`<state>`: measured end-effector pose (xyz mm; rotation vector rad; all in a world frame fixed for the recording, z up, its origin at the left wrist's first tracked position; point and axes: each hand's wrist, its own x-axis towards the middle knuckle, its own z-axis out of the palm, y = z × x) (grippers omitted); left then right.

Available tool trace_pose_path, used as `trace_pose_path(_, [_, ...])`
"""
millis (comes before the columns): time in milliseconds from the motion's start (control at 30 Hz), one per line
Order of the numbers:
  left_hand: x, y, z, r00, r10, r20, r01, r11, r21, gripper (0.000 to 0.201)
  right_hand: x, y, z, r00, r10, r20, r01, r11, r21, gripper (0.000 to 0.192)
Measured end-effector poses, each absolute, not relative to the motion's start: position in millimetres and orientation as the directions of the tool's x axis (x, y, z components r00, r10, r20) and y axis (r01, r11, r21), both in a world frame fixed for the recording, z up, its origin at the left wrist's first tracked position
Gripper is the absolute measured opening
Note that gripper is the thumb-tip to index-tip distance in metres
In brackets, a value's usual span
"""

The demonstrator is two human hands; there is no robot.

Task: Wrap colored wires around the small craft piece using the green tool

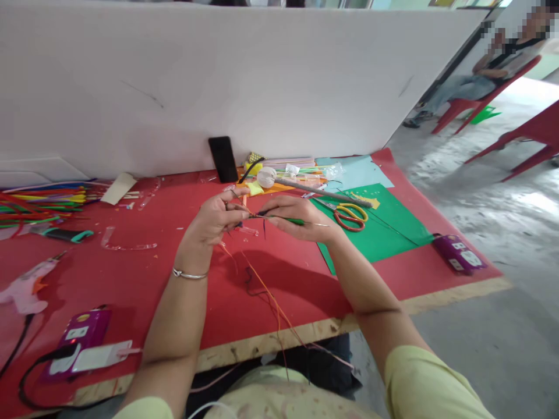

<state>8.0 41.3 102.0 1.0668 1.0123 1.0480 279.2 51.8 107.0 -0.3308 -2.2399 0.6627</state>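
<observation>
My right hand (301, 212) grips a thin crochet hook with a green handle (297, 221), its metal end sticking out to the right. Opposite it, my left hand (213, 216) pinches a small piece of yarn work (253, 215), largely hidden by the fingers. The hook's tip meets the work between both hands, above the red table top. Orange yarn (266, 289) runs from there down over the table's front edge to my lap. A dark strand (250, 279) lies on the red surface below my hands.
Scissors (349, 215) lie on a green sheet (384, 233) to the right. A phone (223, 159) leans against the white partition (244, 75). Pipe cleaners (56, 201), a glue gun (32, 285) and a purple power strip (82, 331) are at left. Someone sits on a red chair (489, 102).
</observation>
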Motion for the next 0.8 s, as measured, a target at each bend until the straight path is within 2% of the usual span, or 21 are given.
trace_pose_path(100, [8, 38, 104, 0.236, 0.968, -0.087, -0.183, 0.132, 0.974, 0.075, 280, 54, 104, -0.645, 0.548, 0.533, -0.053, 0.664, -0.746, 0.027])
trace_pose_path(200, [14, 34, 107, 0.261, 0.965, -0.015, -0.233, 0.078, 0.969, 0.071, 270, 59, 90, -0.583, 0.685, 0.438, -0.243, 0.367, -0.898, 0.034])
trace_pose_path(267, [19, 31, 108, 0.249, 0.968, 0.022, -0.251, 0.043, 0.967, 0.069, 257, 61, 79, -0.553, 0.750, 0.363, -0.396, 0.147, -0.907, 0.046])
trace_pose_path(300, [22, 30, 108, 0.229, 0.973, 0.036, -0.259, 0.025, 0.966, 0.067, 250, 61, 74, -0.564, 0.768, 0.304, -0.418, 0.052, -0.907, 0.049])
trace_pose_path(367, [28, 30, 108, 0.173, 0.983, 0.069, -0.279, -0.018, 0.960, 0.063, 237, 60, 65, -0.536, 0.810, 0.238, -0.456, -0.042, -0.889, 0.054])
trace_pose_path(500, [31, 31, 109, 0.158, 0.983, 0.098, -0.304, -0.046, 0.951, 0.065, 224, 54, 56, -0.443, 0.874, 0.199, -0.454, -0.027, -0.891, 0.057])
trace_pose_path(633, [31, 31, 110, 0.145, 0.988, 0.056, -0.293, -0.011, 0.956, 0.081, 225, 53, 48, -0.387, 0.882, 0.268, -0.422, 0.088, -0.902, 0.054])
trace_pose_path(733, [32, 31, 110, 0.099, 0.994, 0.047, -0.236, -0.023, 0.971, 0.087, 226, 54, 45, -0.350, 0.885, 0.306, -0.394, 0.157, -0.905, 0.052])
trace_pose_path(800, [35, 30, 109, 0.017, 0.995, 0.101, -0.153, -0.097, 0.983, 0.086, 225, 55, 46, -0.320, 0.902, 0.292, -0.360, 0.169, -0.917, 0.053])
